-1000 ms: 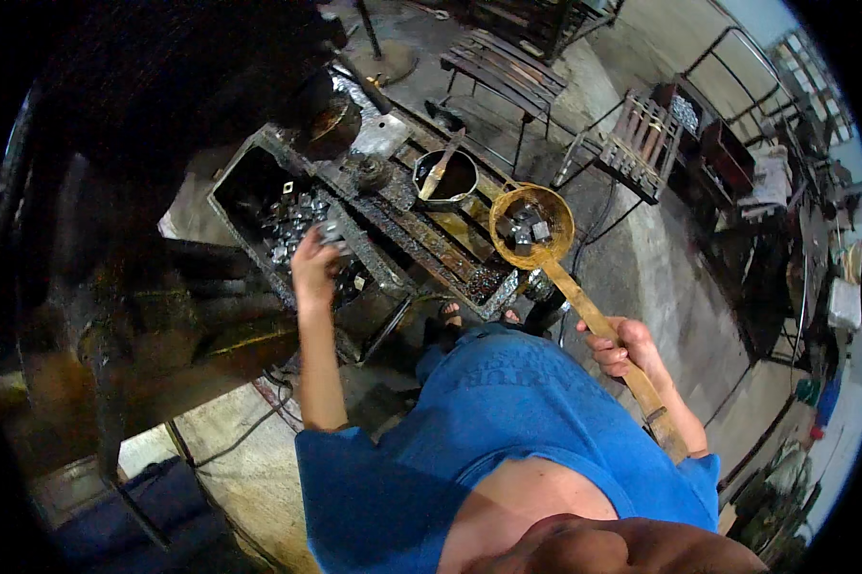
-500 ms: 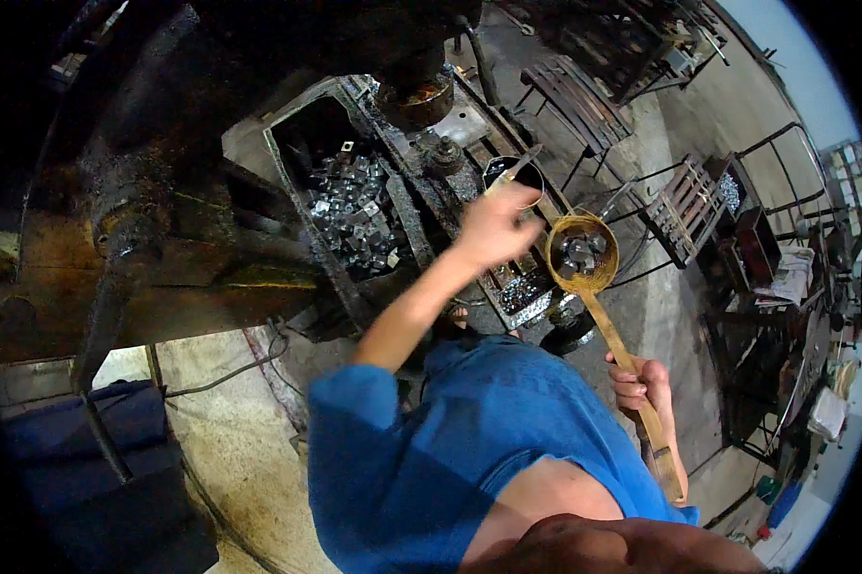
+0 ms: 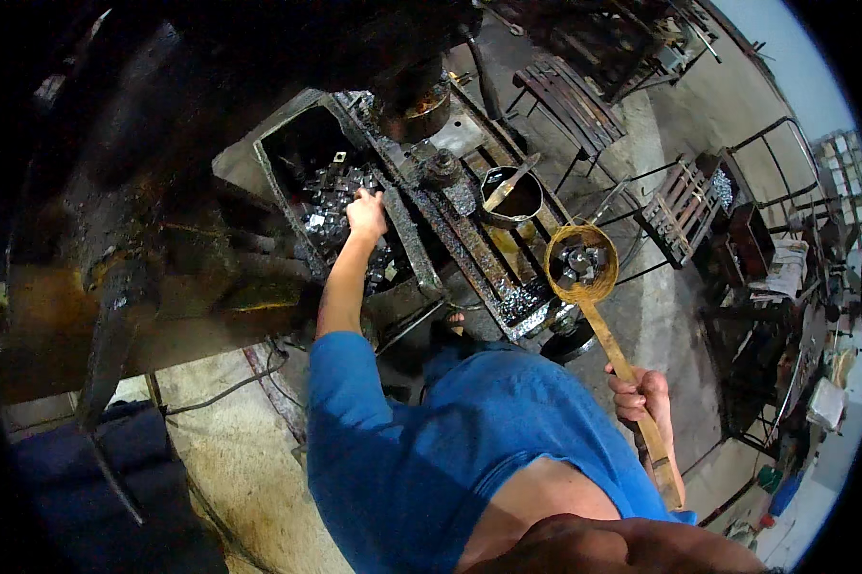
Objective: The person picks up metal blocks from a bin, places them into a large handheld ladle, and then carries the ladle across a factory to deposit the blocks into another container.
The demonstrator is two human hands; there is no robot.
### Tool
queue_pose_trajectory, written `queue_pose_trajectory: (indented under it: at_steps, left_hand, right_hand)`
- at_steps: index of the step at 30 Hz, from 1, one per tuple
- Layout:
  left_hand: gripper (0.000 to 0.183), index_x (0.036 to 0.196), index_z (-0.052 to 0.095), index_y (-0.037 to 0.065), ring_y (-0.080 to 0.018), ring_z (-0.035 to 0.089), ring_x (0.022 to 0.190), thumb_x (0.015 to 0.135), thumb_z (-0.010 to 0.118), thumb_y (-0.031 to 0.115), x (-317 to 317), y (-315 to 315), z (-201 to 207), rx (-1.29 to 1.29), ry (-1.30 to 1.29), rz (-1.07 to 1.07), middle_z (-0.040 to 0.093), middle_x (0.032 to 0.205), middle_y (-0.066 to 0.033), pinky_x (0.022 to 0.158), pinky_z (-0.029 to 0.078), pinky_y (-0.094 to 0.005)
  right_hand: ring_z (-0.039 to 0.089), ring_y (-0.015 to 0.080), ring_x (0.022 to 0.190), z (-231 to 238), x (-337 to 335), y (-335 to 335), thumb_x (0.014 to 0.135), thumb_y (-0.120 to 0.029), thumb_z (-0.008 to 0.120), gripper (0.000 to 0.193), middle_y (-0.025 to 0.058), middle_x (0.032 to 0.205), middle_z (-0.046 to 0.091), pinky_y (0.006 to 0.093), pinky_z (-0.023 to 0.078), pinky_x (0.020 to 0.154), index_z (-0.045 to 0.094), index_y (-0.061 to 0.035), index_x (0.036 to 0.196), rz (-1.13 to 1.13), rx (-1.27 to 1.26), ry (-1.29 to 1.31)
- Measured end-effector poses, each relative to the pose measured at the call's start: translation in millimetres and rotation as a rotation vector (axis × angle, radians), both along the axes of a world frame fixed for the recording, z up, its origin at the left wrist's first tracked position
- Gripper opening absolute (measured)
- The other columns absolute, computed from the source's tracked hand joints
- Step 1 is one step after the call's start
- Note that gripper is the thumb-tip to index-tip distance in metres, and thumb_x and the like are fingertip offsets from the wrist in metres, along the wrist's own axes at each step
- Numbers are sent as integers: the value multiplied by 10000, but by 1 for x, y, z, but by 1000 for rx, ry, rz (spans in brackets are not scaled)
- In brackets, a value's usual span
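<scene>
Small grey metal blocks (image 3: 324, 203) lie heaped in a dark rectangular metal trough (image 3: 410, 233), where the left hand (image 3: 366, 216) reaches in, its grip unclear. The right hand (image 3: 640, 394) clasps a round yellow long-handled scoop (image 3: 584, 293) of blocks; tilting it could spill them.

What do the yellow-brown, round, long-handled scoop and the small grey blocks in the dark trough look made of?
Yellow-brown, round scoop: possibly stained metal, given its thin rim and dull surface; the look leaves it open.

Small grey blocks: likely metal, perhaps oily, judging by bright glints off flat faces.
</scene>
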State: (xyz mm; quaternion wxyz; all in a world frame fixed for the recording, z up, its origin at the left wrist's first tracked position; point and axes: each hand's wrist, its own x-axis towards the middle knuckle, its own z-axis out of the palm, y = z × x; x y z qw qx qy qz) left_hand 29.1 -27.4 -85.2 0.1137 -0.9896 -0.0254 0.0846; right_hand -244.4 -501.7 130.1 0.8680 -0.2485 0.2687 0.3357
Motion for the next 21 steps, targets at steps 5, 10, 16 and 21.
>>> queue_pose_trajectory:
  at_steps: [5, 10, 16, 21]
  left_hand:
    - [360, 964, 581, 133, -278, 618, 811, 625, 663, 223, 10, 3, 1, -95, -53, -81, 545, 983, -181, 686, 499, -356]
    - [385, 933, 592, 132, -275, 612, 699, 594, 683, 289, -10, 14, 14, -98, -197, -140, 555, 865, -148, 599, 490, -392]
    - [384, 1002, 591, 25, -256, 610, 670, 709, 628, 271, -55, 8, 66, -1738, -393, 531, 611, 874, -115, 586, 501, -335]
    - [347, 1108, 489, -42, -174, 608, 626, 772, 536, 34, -93, -93, 135, -2216, -104, 361, 612, 855, -113, 519, 501, -260]
  right_hand:
    - [298, 21, 431, 4, -5, 7, 696, -185, 516, 479, -12, 679, 331, 149, 255, 315, 415, 41, 1106, -45, -45, 23]
    - [295, 23, 437, 11, -1, 8, 715, -163, 459, 434, -10, 682, 337, 151, 264, 324, 419, 36, 1098, -32, 15, 23]
    - [268, 15, 404, 14, 1, 9, 705, -114, 395, 399, -21, 650, 337, 161, 254, 307, 442, 39, 1071, -18, -93, 15]
    - [269, 20, 419, 17, 4, 5, 688, -79, 393, 408, -17, 660, 328, 161, 255, 309, 435, 43, 1074, 15, -120, 41]
